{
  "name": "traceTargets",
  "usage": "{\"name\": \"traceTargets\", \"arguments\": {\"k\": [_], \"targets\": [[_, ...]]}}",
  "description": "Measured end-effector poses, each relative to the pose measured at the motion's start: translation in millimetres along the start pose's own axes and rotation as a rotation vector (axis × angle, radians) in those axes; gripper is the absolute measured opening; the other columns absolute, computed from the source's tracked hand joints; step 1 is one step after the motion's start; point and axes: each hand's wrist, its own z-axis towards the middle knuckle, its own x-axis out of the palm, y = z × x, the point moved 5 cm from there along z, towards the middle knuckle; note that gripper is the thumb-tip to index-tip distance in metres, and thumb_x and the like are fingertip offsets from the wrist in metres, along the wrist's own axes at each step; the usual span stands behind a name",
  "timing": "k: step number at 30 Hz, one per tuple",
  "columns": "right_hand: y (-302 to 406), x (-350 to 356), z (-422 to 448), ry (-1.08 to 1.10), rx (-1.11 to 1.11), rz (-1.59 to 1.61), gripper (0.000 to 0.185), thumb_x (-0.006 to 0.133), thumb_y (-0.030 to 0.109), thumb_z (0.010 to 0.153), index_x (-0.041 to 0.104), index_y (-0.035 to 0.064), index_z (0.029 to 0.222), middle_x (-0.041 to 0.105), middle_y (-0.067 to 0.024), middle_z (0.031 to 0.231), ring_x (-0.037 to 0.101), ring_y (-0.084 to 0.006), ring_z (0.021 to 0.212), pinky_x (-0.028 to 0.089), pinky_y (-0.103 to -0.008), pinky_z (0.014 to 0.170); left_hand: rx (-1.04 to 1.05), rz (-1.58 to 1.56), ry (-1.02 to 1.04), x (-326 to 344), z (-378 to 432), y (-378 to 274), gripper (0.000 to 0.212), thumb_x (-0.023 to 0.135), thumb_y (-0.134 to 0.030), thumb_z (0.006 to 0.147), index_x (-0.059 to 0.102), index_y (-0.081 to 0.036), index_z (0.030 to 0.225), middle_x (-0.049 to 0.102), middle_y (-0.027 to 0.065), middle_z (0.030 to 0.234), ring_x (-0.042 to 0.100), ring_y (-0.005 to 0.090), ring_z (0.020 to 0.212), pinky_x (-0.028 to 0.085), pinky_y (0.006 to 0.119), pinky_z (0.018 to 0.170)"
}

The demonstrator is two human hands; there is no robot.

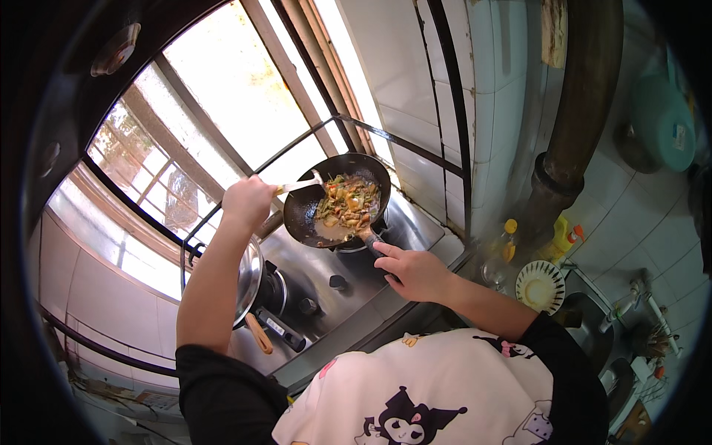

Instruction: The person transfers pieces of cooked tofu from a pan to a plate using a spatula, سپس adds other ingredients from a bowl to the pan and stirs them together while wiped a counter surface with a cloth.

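A dark wok point(298, 218) sits tilted over the far burner of a stainless-steel gas stove point(421, 223). It holds cooked food in mixed pieces point(350, 200), green, yellow and brown, with brownish liquid pooled at the near side. My left hand point(250, 202) is closed around the handle of a spatula point(300, 184). The spatula's head reaches the food's left edge, and its blade is mostly hidden. With its fingers around the end of the wok's dark handle point(371, 240), my right hand point(416, 271) holds the wok from the near side.
On the left burner stands a pan with a shiny lid point(251, 281), its black handle point(282, 329) and a wooden handle point(258, 334) pointing towards me. A black metal rack point(409, 143) frames the stove beside the window. Rightward are a ribbed plate point(539, 287), a yellow bottle point(559, 239) and a sink point(591, 334).
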Motion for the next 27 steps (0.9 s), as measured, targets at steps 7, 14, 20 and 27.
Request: {"name": "traceTargets", "arguments": {"k": [7,14,20,27], "targets": [[-2.3,4.7,1.0,-0.031,-0.005,0.022,0.022,0.06,0.009,0.077,0.059,0.0075,0.099,0.051,-0.015,0.127,0.064,-0.0318,0.079,0.053,-0.039,0.069,-0.277,-0.571,0.17,61.9,-98.8,-7.7,0.028,0.051,-0.02,0.088,0.062,-0.016,0.113,0.063,0.0201,0.08,0.062,0.0363,0.078,0.049,0.046,0.068],[-7.9,6.6,1.6,-0.035,-0.042,-0.034,0.021,0.063,0.008,0.076,0.059,0.0098,0.097,0.052,-0.0093,0.128,0.064,-0.0273,0.073,0.052,-0.0357,0.065,-0.325,-0.65,0.087,43.5,-118.9,-18.2,0.033,0.051,-0.022,0.088,0.057,-0.014,0.121,0.062,0.019,0.082,0.061,0.0361,0.081,0.049,0.045,0.069],[0.0,10.2,2.3,-0.073,-0.08,-0.022,0.021,0.06,0.005,0.077,0.058,0.0072,0.097,0.052,-0.0142,0.128,0.064,-0.0303,0.074,0.052,-0.0377,0.066,-0.431,-0.589,0.166,85.3,-93.4,-67.0,0.032,0.046,-0.028,0.093,0.055,-0.018,0.122,0.061,0.017,0.089,0.063,0.0359,0.081,0.051,0.045,0.07],[-3.0,9.6,0.9,-0.059,0.036,-0.058,0.022,0.057,0.002,0.077,0.059,0.0047,0.099,0.052,-0.0161,0.126,0.063,-0.0324,0.08,0.052,-0.0391,0.07,-0.482,-0.607,0.246,39.1,-144.8,-55.8,0.036,0.052,-0.025,0.089,0.054,-0.021,0.125,0.06,0.0165,0.086,0.063,0.0351,0.08,0.051,0.045,0.071]]}}
